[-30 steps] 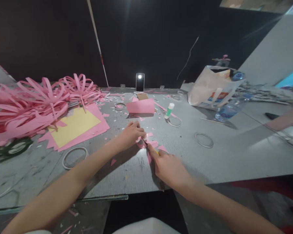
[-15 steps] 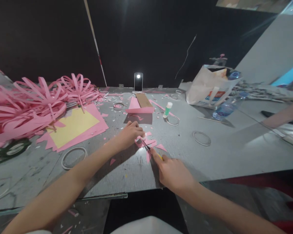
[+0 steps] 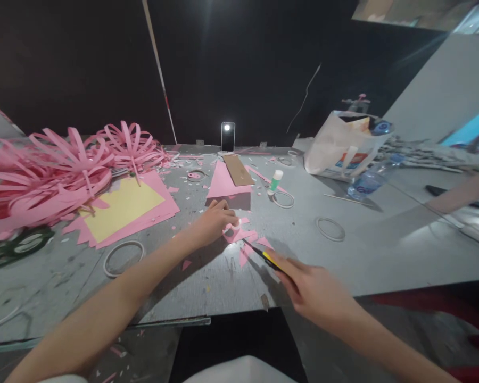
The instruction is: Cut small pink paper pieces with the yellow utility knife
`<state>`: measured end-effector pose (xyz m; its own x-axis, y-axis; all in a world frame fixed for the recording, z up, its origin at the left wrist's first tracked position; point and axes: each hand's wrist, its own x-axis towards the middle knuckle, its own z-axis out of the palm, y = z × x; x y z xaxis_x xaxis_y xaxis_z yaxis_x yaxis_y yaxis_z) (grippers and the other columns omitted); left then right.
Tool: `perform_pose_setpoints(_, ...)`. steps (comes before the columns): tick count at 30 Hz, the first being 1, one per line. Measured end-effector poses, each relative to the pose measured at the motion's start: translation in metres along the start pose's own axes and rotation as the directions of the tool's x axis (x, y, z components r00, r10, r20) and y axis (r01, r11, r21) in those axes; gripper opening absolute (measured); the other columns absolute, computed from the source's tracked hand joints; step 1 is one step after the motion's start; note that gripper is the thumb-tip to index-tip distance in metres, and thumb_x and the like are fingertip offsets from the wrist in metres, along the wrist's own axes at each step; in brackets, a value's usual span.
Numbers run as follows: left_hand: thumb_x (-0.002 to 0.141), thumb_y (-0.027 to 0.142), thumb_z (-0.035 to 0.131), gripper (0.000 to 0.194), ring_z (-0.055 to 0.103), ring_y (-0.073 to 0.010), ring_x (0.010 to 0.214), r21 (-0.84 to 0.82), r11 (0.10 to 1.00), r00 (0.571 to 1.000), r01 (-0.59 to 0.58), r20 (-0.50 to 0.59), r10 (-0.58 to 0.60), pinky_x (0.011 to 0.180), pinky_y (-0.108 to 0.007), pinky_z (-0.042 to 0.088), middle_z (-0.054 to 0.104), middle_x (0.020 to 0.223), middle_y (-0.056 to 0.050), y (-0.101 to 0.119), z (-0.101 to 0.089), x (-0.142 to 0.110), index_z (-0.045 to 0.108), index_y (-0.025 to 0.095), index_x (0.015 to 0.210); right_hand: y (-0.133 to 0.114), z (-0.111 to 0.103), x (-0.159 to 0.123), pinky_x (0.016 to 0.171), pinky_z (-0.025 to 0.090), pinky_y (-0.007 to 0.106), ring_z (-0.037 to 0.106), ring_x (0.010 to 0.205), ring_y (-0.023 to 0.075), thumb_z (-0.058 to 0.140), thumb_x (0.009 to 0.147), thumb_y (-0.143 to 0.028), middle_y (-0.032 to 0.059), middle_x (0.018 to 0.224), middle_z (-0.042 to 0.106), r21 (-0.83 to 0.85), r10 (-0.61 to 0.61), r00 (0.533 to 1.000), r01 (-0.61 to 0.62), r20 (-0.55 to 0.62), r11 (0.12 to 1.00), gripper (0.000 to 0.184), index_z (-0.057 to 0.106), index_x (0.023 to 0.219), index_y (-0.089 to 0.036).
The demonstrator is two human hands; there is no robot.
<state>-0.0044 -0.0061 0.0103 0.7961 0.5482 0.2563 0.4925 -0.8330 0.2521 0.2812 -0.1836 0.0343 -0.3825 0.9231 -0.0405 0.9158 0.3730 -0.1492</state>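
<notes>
Pink paper pc. (image 3: 248, 234) on gray table (image 3: 223, 292), ctr., at fingertips of L hand (image 3: 216, 221) (fingers bent, grip on it unclear); R hand (image 3: 319, 292) closed round yellow-blk. cutter (image 3: 268, 258), tip just beside paper's near edge

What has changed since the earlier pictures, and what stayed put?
The right hand has drawn back rightward, toward the person, still holding the yellow-and-black tool. The large pink sheet, once raised at its near edge, has sunk lower, showing more of the cardboard strip. The left hand stays at the small pink pieces; the glue stick stands unmoved.
</notes>
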Motion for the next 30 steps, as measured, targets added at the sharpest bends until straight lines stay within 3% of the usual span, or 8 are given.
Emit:
perform_pose_setpoints(3,0.086,-0.007,0.054,0.038,0.052,-0.0259,0.106,-0.018,1.0,1.0,-0.003,0.01,0.003,0.095,-0.042,0.033,0.081,0.11,-0.003,0.001,-0.002,0.001,0.072,0.022,0.1,0.031,-0.008,0.013,0.076,0.055,0.032,0.079,0.092,0.024,0.045,0.114,-0.028,0.009,0.122,0.082,0.022,-0.151,0.985,0.153,-0.087,0.988,0.046,0.063,0.156,-0.029)
perform_pose_setpoints(6,0.086,-0.008,0.053,0.038,0.053,-0.0263,0.108,-0.009,1.0,1.0,-0.011,0.013,0.011,0.095,-0.042,0.033,0.081,0.112,-0.004,0.001,-0.003,0.001,0.073,0.022,0.1,0.056,-0.01,0.037,0.071,0.05,0.03,0.075,0.083,0.0205,0.047,0.113,-0.023,0.0087,0.108,0.081,-0.088,-0.252,0.958,0.242,-0.138,0.966,0.044,0.068,0.151,-0.026)
perform_pose_setpoints(13,0.091,-0.004,0.055,0.033,0.054,-0.0255,0.105,0.009,1.0,1.0,-0.007,-0.005,0.007,0.093,-0.041,0.031,0.079,0.105,-0.002,-0.001,0.001,0.002,0.073,0.023,0.099,0.074,-0.009,0.097,0.067,0.04,0.028,0.068,0.08,0.0183,0.044,0.11,-0.017,0.0071,0.103,0.078,-0.197,-0.412,0.906,0.389,-0.093,0.9,0.049,0.07,0.15,-0.027)
perform_pose_setpoints(20,0.099,0.003,0.059,0.023,0.055,-0.0266,0.106,0.052,0.998,1.0,-0.029,0.003,0.029,0.092,-0.041,0.03,0.078,0.103,-0.005,0.001,0.001,0.004,0.072,0.022,0.097,0.089,-0.019,0.124,0.07,0.042,0.027,0.066,0.078,0.0173,0.048,0.108,-0.016,0.0066,0.101,0.077,-0.097,-0.455,0.89,0.449,-0.046,0.888,0.047,0.072,0.147,-0.026)
perform_pose_setpoints(30,0.097,0.002,0.056,0.028,0.056,-0.0274,0.108,0.086,0.996,0.999,-0.026,0.031,0.024,0.091,-0.041,0.03,0.078,0.106,-0.006,0.003,-0.002,0.003,0.075,0.022,0.102,0.109,-0.025,0.121,0.074,0.049,0.029,0.072,0.083,0.0196,0.045,0.11,-0.023,0.0085,0.101,0.08,-0.004,-0.405,0.914,0.405,0.026,0.914,0.046,0.075,0.144,-0.023)
